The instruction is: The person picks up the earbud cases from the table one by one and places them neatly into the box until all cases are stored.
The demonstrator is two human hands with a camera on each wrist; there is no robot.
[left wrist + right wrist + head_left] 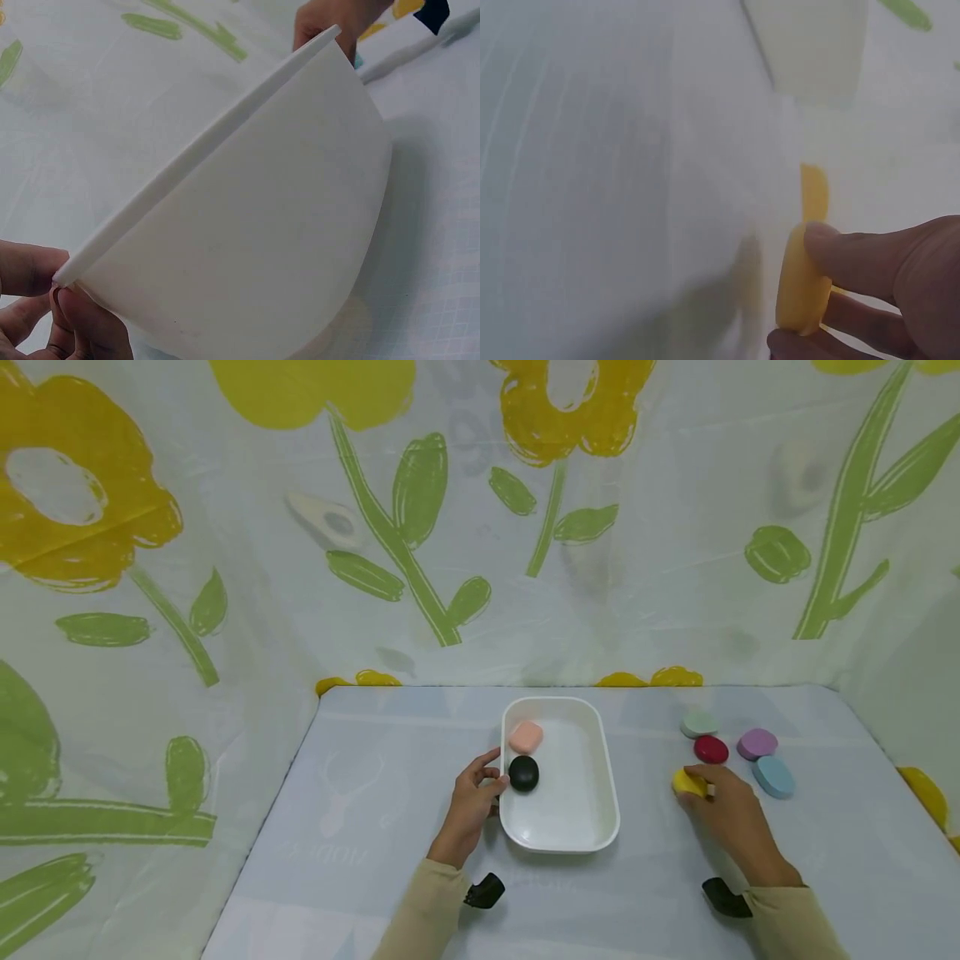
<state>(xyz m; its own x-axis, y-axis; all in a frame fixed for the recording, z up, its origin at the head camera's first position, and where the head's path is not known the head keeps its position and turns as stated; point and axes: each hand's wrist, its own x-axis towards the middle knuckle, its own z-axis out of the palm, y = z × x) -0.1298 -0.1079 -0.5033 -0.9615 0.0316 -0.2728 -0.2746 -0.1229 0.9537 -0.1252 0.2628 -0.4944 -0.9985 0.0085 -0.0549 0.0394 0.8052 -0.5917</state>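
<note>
From my end, the head camera puts the yellow piece (pixel 687 783) on the right side of the table (pixel 300 893), well apart from the white tray (pixel 570 793) and near a cluster: a red piece (pixel 711 749), a pale green piece (pixel 699 723), a purple piece (pixel 757 744) and a blue piece (pixel 773 777). The right hand (pixel 723 806) grips the yellow piece between thumb and fingers; whether it is clear of the table I cannot tell. The left hand (pixel 471 802) pinches the rim of the white tray on its left side. I judge the yellow piece light, stiff and fairly tough, its smooth surface perhaps a little slippery, so I would hold it from opposite sides, thumb against fingers. The white tray looks like light, rigid plastic, apt to slide if nudged, and its rim offers the surest hold. The right wrist camera adds the rounded side of the yellow piece and the thumb pressed on it, which the head view mostly hides. The left wrist camera gives me the outer wall and digits either side of the rim; the pink piece (pixel 525 737) and black piece (pixel 523 773) inside show only from the head.
</note>
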